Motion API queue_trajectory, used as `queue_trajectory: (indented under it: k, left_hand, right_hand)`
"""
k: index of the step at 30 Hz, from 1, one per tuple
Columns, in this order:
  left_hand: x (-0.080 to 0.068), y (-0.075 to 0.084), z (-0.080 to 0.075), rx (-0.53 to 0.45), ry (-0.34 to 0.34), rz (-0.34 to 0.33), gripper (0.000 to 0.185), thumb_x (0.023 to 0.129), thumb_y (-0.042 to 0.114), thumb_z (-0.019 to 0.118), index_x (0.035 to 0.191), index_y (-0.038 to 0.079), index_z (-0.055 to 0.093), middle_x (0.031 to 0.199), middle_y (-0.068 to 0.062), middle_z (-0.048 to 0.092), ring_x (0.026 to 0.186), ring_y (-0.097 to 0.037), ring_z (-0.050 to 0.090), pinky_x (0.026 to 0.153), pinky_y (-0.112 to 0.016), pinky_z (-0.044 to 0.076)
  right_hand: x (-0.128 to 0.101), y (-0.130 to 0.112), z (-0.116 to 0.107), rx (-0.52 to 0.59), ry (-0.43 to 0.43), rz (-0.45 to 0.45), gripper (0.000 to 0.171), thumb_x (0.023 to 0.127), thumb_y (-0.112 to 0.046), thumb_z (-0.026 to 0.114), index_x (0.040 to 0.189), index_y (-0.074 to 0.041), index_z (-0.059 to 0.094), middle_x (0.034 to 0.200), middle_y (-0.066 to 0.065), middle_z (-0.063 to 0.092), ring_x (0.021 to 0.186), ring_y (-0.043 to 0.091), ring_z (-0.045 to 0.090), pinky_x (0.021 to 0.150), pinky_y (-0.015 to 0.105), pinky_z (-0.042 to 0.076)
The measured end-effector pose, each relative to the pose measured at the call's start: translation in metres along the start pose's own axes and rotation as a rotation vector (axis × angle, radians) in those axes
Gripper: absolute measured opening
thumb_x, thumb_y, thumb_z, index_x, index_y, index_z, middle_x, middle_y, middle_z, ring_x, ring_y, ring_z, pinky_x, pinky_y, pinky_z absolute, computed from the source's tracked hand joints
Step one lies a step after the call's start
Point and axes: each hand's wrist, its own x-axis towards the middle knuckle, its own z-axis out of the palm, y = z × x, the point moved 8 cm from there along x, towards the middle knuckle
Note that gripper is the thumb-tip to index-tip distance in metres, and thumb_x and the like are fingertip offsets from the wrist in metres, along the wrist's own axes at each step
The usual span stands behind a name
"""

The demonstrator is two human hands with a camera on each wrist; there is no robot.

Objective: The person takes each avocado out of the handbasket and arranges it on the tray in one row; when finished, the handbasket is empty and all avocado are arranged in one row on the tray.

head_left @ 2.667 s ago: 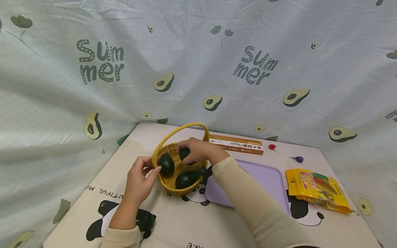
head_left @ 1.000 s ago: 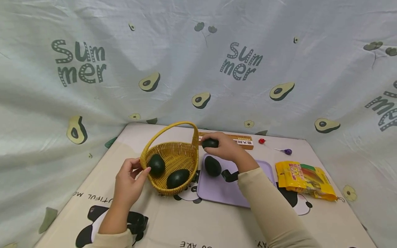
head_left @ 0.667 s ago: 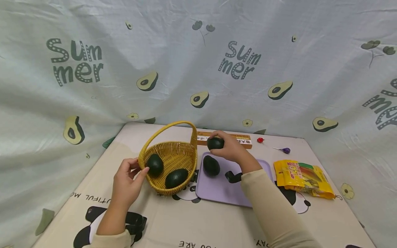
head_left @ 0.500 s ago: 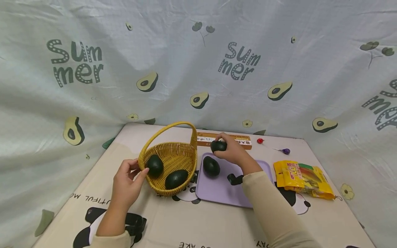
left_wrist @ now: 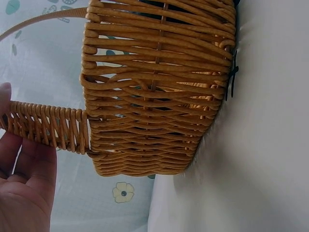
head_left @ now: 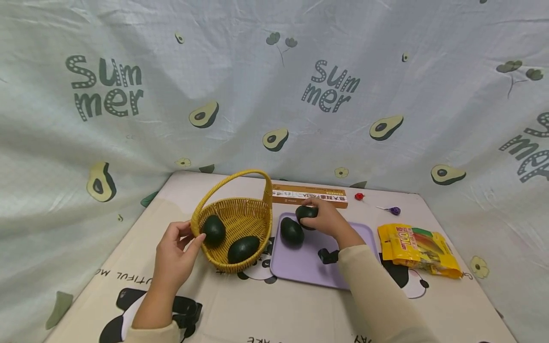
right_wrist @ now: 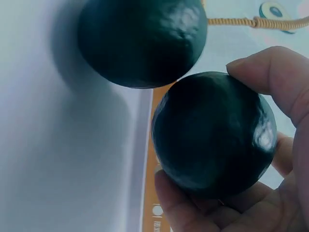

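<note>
My left hand point(head_left: 173, 259) pinches the base of the handle of a yellow wicker basket point(head_left: 250, 214), fingers behind and thumb in front, as the handle point(left_wrist: 46, 125) in the left wrist view confirms. Two dark green avocados lie inside: one point(head_left: 214, 231) at the left wall, the other point(head_left: 243, 249) at the near side. My right hand point(head_left: 328, 222) holds a third avocado point(right_wrist: 212, 140) between thumb and fingers, low over the back left of a lilac tray point(head_left: 296, 267). Right beside it, another avocado point(head_left: 292, 232) rests on the tray.
Behind the tray lies a long orange-brown pasta box point(head_left: 309, 195). Toward the back right are a red lollipop point(head_left: 359, 196) and a purple lollipop point(head_left: 394, 210). A yellow snack bag point(head_left: 420, 250) sits right of the tray. Printed cloth hangs behind the table.
My right hand has lifted an avocado out of the basket, carried it right, and lowered it toward the tray. The left hand keeps its hold on the handle. The head view has shifted slightly.
</note>
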Motion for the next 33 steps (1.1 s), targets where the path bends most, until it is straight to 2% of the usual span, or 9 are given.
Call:
queue_trajectory:
  k: [6,13,20,24,28,33]
  left_hand:
    - [0.000,0.001,0.001,-0.014,0.001,0.011,0.036,0.090,-0.005,0.074,0.122,-0.004,0.056,0.111,-0.007,0.062,0.109,-0.023,0.065,0.095,-0.006,0.049]
    - [0.000,0.001,0.000,-0.018,0.005,0.008,0.036,0.090,-0.005,0.074,0.121,-0.004,0.056,0.110,-0.006,0.062,0.108,-0.018,0.064,0.095,-0.006,0.049]
    - [0.000,0.001,-0.001,-0.035,0.012,0.023,0.036,0.089,-0.006,0.074,0.120,-0.004,0.057,0.111,-0.010,0.062,0.109,-0.022,0.064,0.094,-0.007,0.050]
    - [0.000,0.001,-0.001,-0.041,0.012,0.027,0.036,0.089,-0.007,0.074,0.120,-0.005,0.057,0.111,-0.007,0.062,0.108,-0.016,0.063,0.095,-0.006,0.050]
    - [0.001,0.000,-0.001,-0.044,0.008,0.024,0.035,0.089,-0.006,0.074,0.120,-0.005,0.057,0.110,-0.005,0.061,0.106,-0.005,0.061,0.095,-0.006,0.049]
    - [0.001,-0.001,0.001,-0.044,0.002,0.019,0.036,0.090,-0.005,0.074,0.121,-0.005,0.057,0.111,-0.006,0.062,0.105,0.001,0.059,0.095,-0.005,0.048]
  right_hand:
    - [-0.008,0.007,0.009,0.003,-0.015,0.023,0.046,0.087,-0.030,0.078,0.130,-0.020,0.063,0.127,0.016,0.065,0.106,0.030,0.062,0.085,0.043,0.056]
    - [-0.019,0.005,0.017,-0.036,-0.015,0.020,0.045,0.086,-0.034,0.080,0.125,-0.019,0.064,0.119,0.012,0.068,0.100,0.027,0.062,0.088,0.045,0.055]
    - [-0.028,0.007,0.026,-0.076,-0.010,0.040,0.052,0.084,-0.038,0.083,0.129,-0.020,0.064,0.125,0.014,0.067,0.109,0.027,0.063,0.097,0.050,0.054]
    - [-0.035,0.006,0.030,-0.097,-0.031,0.010,0.057,0.090,-0.041,0.079,0.139,-0.018,0.062,0.134,0.013,0.065,0.118,0.029,0.062,0.103,0.052,0.052]
    - [-0.043,0.003,0.027,-0.101,-0.042,-0.029,0.048,0.095,-0.032,0.072,0.140,-0.016,0.062,0.139,0.011,0.063,0.121,0.032,0.063,0.105,0.052,0.052]
    - [-0.050,0.000,0.022,-0.075,-0.061,-0.051,0.045,0.091,-0.024,0.076,0.134,-0.018,0.065,0.133,0.013,0.066,0.107,0.028,0.067,0.094,0.046,0.057]
